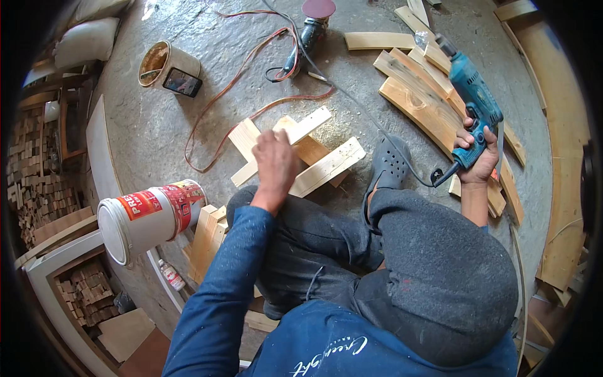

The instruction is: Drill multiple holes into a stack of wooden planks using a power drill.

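Observation:
My right hand (478, 155) grips the handle of a teal corded power drill (476, 96), its chuck pointing up and away from me. A grey cord runs from the handle across the floor. My left hand (275, 162) is over a small assembly of crossed wooden slats on the floor, its fingers bent and slightly blurred; whether it holds a slat cannot be told. One pale slat (313, 123) passes beside the fingers, and another wooden slat (330, 166) lies nearer my knee, with small dark holes along it. Sawdust lies around the slats.
Loose boards (419, 106) spread across the right side. An angle grinder (308, 37) with a round reddish disc lies ahead. A bucket (176, 59) with a phone (183, 82) against it stands front left. A white tub (136, 221) and a small bottle (171, 274) lie left.

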{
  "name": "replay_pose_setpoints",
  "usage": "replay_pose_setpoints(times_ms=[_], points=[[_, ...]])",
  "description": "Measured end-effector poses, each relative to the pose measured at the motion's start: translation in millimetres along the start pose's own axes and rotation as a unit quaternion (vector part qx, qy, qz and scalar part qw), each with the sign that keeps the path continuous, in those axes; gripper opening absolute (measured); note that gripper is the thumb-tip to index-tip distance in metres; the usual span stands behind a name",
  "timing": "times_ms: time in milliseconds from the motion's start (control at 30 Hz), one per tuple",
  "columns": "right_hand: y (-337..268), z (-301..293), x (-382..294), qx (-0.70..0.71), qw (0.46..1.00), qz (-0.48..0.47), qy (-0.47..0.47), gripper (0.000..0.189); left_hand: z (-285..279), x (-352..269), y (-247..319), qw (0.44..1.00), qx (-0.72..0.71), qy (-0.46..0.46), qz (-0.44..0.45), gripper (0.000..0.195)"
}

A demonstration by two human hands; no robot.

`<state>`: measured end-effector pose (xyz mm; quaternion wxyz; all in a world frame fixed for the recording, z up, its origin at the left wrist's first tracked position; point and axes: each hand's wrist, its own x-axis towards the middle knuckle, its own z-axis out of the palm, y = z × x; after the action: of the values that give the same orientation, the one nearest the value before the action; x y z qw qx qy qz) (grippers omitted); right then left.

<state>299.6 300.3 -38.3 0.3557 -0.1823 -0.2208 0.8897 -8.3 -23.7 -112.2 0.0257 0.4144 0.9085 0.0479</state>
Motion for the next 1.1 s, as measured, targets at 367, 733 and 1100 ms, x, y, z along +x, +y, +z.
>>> replay_pose_setpoints(times_ms=[367,733,1100], points=[[-4.2,-71.2,-3.8,-0.042,0.989,-0.046,0.132,0.054,22.0,-34.7,57.4,0.984,-0.005,-0.169,0.054,0.022],[6.8,-81.9,14.4,-0.019,0.993,-0.022,0.116,0.055,33.5,-14.7,12.2,0.972,0.159,-0.047,0.169,0.020],[65.9,-170.3,30.5,0.096,0.986,-0.034,0.130,0.065,3.3,-1.9,2.0,0.995,0.044,-0.058,0.074,0.038]])
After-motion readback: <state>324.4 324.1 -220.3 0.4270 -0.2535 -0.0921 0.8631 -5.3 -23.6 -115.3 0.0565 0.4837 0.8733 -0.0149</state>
